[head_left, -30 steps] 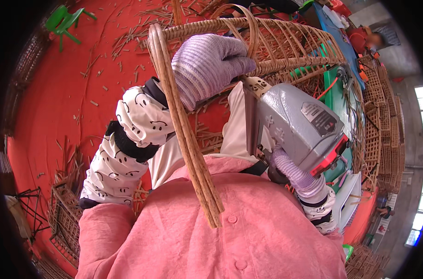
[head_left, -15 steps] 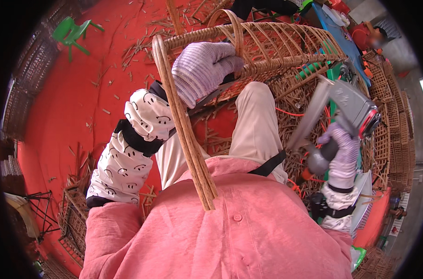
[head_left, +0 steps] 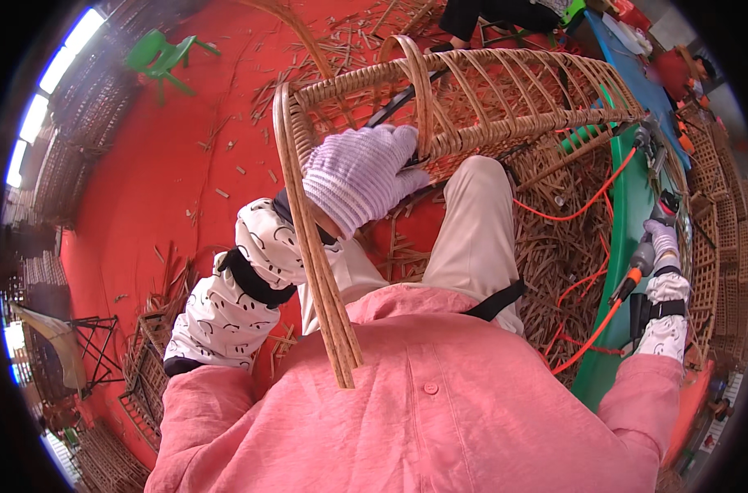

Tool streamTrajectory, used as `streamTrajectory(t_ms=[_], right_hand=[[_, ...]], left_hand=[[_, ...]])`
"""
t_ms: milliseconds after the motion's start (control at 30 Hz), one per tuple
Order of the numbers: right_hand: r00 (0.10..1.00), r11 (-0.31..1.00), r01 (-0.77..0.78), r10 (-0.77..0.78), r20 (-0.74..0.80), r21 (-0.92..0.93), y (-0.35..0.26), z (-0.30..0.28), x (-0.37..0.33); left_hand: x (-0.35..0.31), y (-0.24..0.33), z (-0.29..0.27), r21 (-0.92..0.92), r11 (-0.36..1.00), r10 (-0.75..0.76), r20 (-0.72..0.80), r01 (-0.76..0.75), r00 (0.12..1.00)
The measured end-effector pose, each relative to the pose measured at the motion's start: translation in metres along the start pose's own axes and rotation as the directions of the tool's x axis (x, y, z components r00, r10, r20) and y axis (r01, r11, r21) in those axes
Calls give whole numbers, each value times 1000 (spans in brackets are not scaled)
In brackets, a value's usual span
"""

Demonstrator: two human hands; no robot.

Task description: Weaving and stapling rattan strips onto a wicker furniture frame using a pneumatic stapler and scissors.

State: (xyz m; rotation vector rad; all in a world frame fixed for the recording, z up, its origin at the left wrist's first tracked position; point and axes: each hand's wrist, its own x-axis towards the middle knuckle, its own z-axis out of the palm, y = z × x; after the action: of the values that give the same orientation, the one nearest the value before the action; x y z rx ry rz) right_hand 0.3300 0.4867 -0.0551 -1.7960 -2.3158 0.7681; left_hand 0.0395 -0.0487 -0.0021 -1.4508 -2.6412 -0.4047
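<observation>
A long woven wicker basket (head_left: 505,119) lies tilted across my knees, its slatted side stretching to the right. My left hand (head_left: 361,177), in a lilac striped knit glove, is closed on the basket's near edge beside the foot of a cane loop (head_left: 423,90). A bundle of bent cane strips (head_left: 312,263) curves from the basket's left end, over my left wrist and down to my chest. Far to the right, my gloved right hand (head_left: 663,242) is closed round the handle of a grey pneumatic nail gun (head_left: 665,205), whose body is mostly hidden.
An orange air hose (head_left: 587,345) runs from the nail gun past a green bench (head_left: 608,361). Another hose-fed tool (head_left: 646,140) rests at the bench's far end. Cut cane strips (head_left: 546,255) litter the red floor. A green chair (head_left: 164,59) stands far left; another person sits beyond the basket.
My right hand has carried the nail gun away from the basket to the far right. My left hand stays on the basket, which appears slightly lower and farther right as the view shifts.
</observation>
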Motion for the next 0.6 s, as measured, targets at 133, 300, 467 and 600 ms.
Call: streamTrajectory(t_ms=[133,300,467,600], right_hand=[[998,888,-68,52,-47,-455,-6,0,67],[995,699,37,-94,-41,-714,7,37,66],[972,583,225,-193,135,-780,-50,11,3],[886,639,413,-446,126,-649,-148,19,-57]], left_hand=[[4,1,-4,-19,998,-56,145,59,988],[6,0,-10,-92,993,-57,177,75,983],[1,-5,-11,-156,988,0,123,20,992],[-7,-27,-16,-581,814,-248,-371,-15,895]])
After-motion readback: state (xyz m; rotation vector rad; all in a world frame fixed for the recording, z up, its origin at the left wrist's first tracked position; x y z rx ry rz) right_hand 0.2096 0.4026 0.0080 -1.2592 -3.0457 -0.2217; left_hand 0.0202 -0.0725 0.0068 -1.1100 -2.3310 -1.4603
